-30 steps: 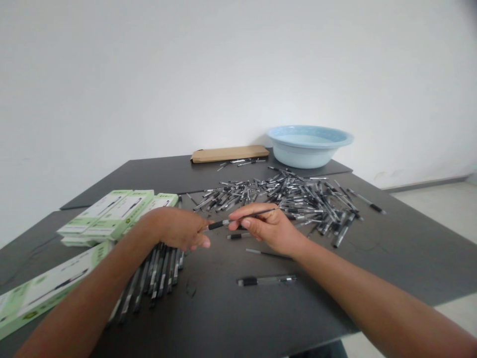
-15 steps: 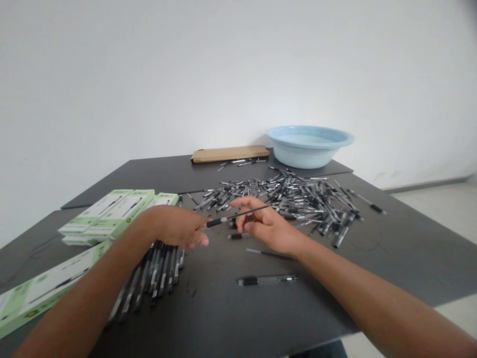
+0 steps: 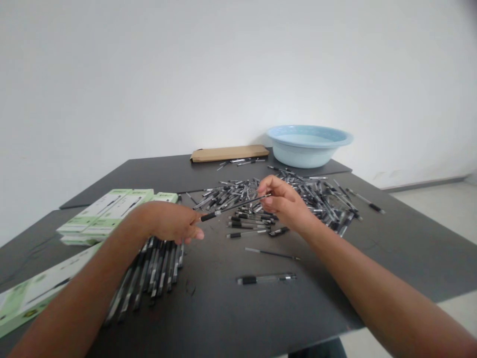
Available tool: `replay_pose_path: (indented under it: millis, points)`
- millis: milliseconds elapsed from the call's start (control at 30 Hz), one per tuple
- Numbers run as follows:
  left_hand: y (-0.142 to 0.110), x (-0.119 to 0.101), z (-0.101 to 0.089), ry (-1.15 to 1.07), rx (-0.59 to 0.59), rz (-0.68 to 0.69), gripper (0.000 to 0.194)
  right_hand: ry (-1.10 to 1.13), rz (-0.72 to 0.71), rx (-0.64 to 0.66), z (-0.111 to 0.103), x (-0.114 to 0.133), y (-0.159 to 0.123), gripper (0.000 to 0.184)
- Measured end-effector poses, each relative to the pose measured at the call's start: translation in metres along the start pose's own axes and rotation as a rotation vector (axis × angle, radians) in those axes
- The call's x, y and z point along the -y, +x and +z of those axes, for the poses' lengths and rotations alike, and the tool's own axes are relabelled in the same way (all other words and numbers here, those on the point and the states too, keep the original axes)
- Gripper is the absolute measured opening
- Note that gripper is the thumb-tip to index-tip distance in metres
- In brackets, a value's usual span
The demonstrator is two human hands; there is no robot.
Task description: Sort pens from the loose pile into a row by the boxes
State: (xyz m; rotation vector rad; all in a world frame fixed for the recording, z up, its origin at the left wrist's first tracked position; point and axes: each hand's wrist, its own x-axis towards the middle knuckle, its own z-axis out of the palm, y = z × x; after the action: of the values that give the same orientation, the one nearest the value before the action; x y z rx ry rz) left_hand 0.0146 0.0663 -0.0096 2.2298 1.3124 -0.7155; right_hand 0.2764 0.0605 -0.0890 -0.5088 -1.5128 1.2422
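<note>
A slim pen (image 3: 238, 205) with a black grip is held in the air between my two hands, slanting up to the right. My left hand (image 3: 173, 221) is closed on its grip end, above a row of capped-looking dark pens (image 3: 160, 268) laid side by side. At the other end, the thumb and forefinger of my right hand (image 3: 281, 199) pinch the pen, in front of a large heap of loose pens (image 3: 316, 199). On the table below lie a single clear pen with a black grip (image 3: 266, 279) and a thin refill (image 3: 272, 253).
Green and white pen boxes (image 3: 108, 211) are stacked at left, with another box (image 3: 40, 293) nearer me. A flat brown cardboard piece (image 3: 229, 153) and a light blue basin (image 3: 309, 146) stand at the back of the dark table (image 3: 223, 318), before a white wall.
My right hand has moved right and slightly up along the pen, and its fingers have closed on the far end. My left hand has shifted slightly left, still holding the grip end.
</note>
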Motion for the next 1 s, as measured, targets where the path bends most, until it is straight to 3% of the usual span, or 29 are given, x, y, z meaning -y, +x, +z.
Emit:
replay_pose_path:
  millis: [267, 600, 733, 833, 900, 1000]
  points:
    - [0.000, -0.009, 0.000, -0.023, 0.054, -0.009, 0.026, -0.455, -0.209, -0.029, 0.007, 0.018, -0.007, 0.016]
    - [0.002, -0.008, 0.003, -0.027, 0.047, 0.000, 0.024, -0.566, -0.261, -0.033, 0.019, 0.015, -0.011, 0.015]
    - [0.001, -0.012, 0.003, -0.018, 0.058, 0.021, 0.022, -0.606, -0.199, 0.125, 0.026, 0.011, -0.013, 0.016]
    - [-0.002, -0.014, 0.002, -0.041, 0.061, 0.004, 0.022, -0.707, -0.082, 0.238, 0.023, 0.007, -0.009, 0.043]
    - [-0.003, -0.014, 0.001, -0.053, 0.048, -0.009, 0.023, -0.859, 0.002, 0.183, 0.015, 0.001, -0.005, 0.045]
    - [-0.003, -0.015, 0.001, -0.049, 0.043, 0.000, 0.024, -1.167, 0.128, 0.045, 0.002, -0.012, 0.003, 0.025]
